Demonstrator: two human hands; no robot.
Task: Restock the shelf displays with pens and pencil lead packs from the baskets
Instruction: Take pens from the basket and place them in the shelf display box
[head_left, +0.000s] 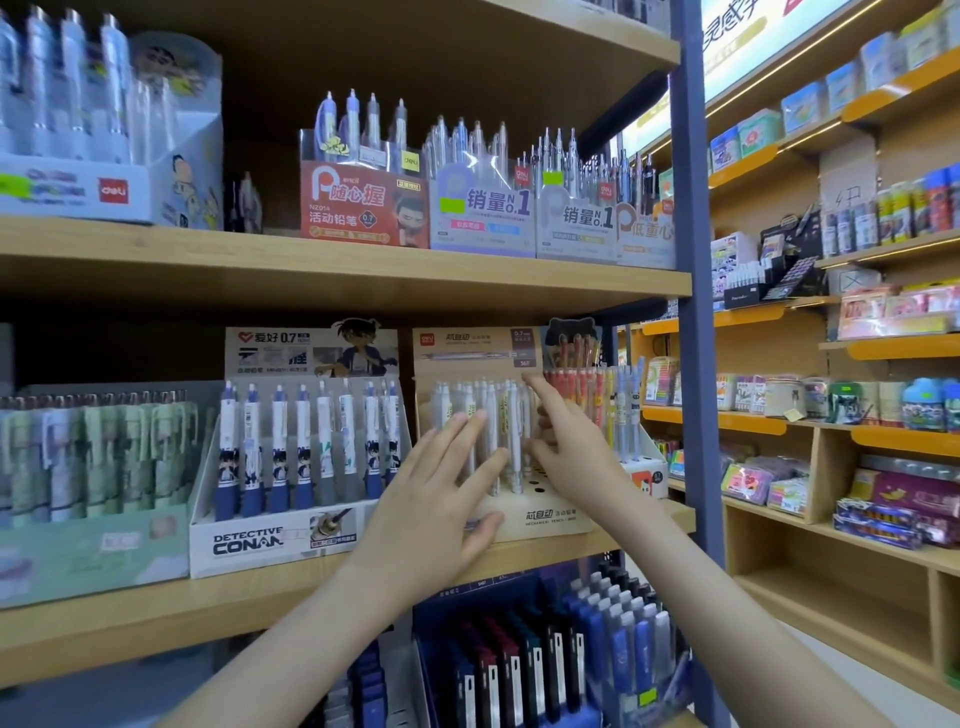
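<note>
Two bare hands reach into a beige display box (540, 519) of white mechanical pencils (467, 400), which stands on the middle wooden shelf (156, 618) just right of the view's centre. The pencils stand upright in rows, filling the left and middle of the box; at about four o'clock from them, dark round holes (540, 475) show in the box's stepped base.

The left hand (441, 493) comes up from seven o'clock. Its fingers are straight and slightly spread, laid flat against the front pencils, while the thumb rests on the box's front panel.

The right hand (566, 441) comes in from five o'clock at the right edge of the pencil rows. Its index finger points up toward twelve o'clock beside the pencil caps. The other fingers bend toward the barrels and touch them, though whether they pinch one cannot be told.

At the beige box's nine o'clock, touching it, sits a white Detective Conan box (249, 543) of blue-and-white pens (278, 447). Further toward nine o'clock is a pale green display (93, 551). At three o'clock stands a display of orange-red pencils (576, 384), and beyond it a blue upright post (696, 364). At twelve o'clock, one shelf up, is a red pencil box (363, 208). At six o'clock, one shelf down, are dark-barrelled pens (519, 665).
</note>
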